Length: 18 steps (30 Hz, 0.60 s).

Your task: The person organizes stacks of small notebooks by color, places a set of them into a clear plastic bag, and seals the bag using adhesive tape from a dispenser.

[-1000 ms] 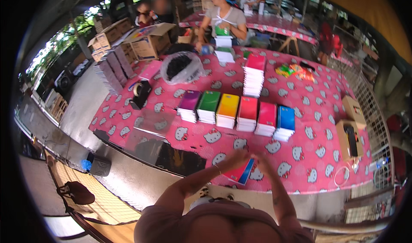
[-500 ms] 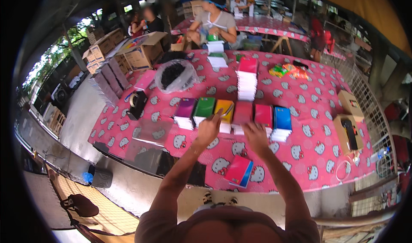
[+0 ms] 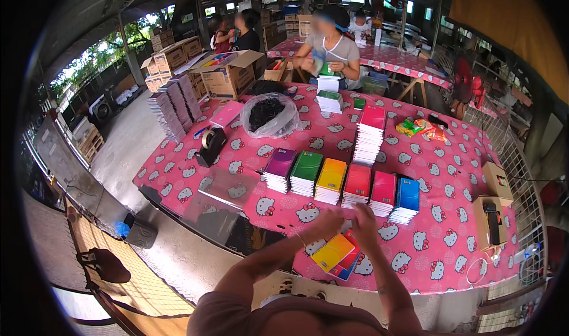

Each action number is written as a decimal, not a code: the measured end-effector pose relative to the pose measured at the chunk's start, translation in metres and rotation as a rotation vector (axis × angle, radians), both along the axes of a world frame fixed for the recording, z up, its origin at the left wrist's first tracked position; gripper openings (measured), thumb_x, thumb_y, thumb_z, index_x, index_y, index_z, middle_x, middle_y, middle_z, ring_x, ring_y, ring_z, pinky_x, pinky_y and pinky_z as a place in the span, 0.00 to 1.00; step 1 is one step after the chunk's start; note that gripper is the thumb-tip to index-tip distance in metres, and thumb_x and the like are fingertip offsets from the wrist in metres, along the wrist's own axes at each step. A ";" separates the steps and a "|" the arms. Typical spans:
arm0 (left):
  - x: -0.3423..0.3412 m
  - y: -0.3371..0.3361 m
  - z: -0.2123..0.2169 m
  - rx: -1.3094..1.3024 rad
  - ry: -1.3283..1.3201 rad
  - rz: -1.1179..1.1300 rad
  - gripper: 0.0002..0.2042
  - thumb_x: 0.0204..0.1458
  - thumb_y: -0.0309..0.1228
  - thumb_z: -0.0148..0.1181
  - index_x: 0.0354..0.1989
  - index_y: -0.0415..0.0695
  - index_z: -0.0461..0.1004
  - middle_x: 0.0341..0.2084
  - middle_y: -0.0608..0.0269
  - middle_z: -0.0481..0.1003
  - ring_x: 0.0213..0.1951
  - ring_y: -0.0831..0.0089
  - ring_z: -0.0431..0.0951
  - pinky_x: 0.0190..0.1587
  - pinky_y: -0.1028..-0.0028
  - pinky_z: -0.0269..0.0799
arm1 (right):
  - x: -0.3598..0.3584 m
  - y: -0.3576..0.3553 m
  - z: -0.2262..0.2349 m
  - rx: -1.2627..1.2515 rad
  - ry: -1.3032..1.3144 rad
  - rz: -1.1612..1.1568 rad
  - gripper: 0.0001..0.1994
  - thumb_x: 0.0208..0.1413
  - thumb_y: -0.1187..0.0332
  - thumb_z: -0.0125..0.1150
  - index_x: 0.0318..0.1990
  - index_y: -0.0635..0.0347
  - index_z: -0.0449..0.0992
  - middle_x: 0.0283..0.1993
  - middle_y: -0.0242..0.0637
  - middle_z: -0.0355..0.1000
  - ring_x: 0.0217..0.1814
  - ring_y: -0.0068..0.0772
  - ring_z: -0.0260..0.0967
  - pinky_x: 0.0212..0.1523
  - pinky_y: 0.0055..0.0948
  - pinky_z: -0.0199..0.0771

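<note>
My left hand (image 3: pixel 328 223) and my right hand (image 3: pixel 364 224) meet just in front of the red notebook stack (image 3: pixel 357 183). Their fingers are drawn together; whatever lies between them is too blurred to make out. Below them, close to the table's near edge, a yellow spiral notebook (image 3: pixel 332 253) lies askew on a red and a blue notebook (image 3: pixel 345 272). In a row beyond my hands stand stacks of notebooks: purple (image 3: pixel 280 169), green (image 3: pixel 306 171), yellow (image 3: pixel 331 179), pink-red (image 3: pixel 384 192) and blue (image 3: pixel 407 196). Behind the row rises a taller red-topped stack (image 3: pixel 370 133).
A bag of black material (image 3: pixel 267 113), a tape dispenser (image 3: pixel 211 146) and a clear sheet (image 3: pixel 222 190) lie to the left. Snack packets (image 3: pixel 418 127) and small cardboard boxes (image 3: pixel 489 220) are at right. Across the table a person (image 3: pixel 332 45) handles green-topped notebooks. Cartons (image 3: pixel 225 78) stand far left.
Both hands have moved from the row toward me and come together. A yellow notebook now lies on the red and blue ones near the edge. The view has shifted.
</note>
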<state>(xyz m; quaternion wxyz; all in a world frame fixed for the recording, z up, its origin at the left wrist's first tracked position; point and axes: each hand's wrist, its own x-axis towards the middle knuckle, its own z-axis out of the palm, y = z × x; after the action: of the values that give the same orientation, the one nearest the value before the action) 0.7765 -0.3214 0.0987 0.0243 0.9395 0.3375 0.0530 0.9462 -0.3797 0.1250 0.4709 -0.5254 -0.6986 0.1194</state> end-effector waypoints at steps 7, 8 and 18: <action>-0.095 0.088 0.023 0.337 -0.254 0.296 0.23 0.53 0.30 0.60 0.59 0.39 0.69 0.58 0.49 0.72 0.60 0.55 0.71 0.65 0.53 0.63 | -0.063 0.088 -0.014 0.141 -0.569 -0.149 0.23 0.52 0.69 0.64 0.58 0.54 0.73 0.61 0.38 0.68 0.65 0.41 0.65 0.65 0.52 0.59; -0.100 0.090 0.020 0.325 -0.273 0.267 0.22 0.54 0.30 0.60 0.58 0.39 0.70 0.57 0.49 0.73 0.59 0.56 0.72 0.64 0.54 0.64 | -0.058 0.092 -0.016 0.052 -0.538 -0.094 0.23 0.52 0.68 0.64 0.58 0.54 0.73 0.60 0.37 0.69 0.65 0.40 0.65 0.65 0.51 0.59; -0.103 0.090 0.046 0.390 -0.623 0.223 0.17 0.59 0.28 0.56 0.56 0.41 0.73 0.31 0.50 0.79 0.32 0.50 0.80 0.35 0.56 0.77 | -0.059 0.095 0.003 0.229 -0.329 -0.083 0.17 0.49 0.73 0.65 0.48 0.53 0.77 0.49 0.33 0.74 0.56 0.41 0.70 0.57 0.45 0.66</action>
<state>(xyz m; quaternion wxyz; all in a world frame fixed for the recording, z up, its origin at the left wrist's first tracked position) 0.6736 -0.2313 0.1447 -0.0596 0.8229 0.3979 0.4013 0.8871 -0.2843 0.1284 0.4116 -0.5093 -0.7527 -0.0678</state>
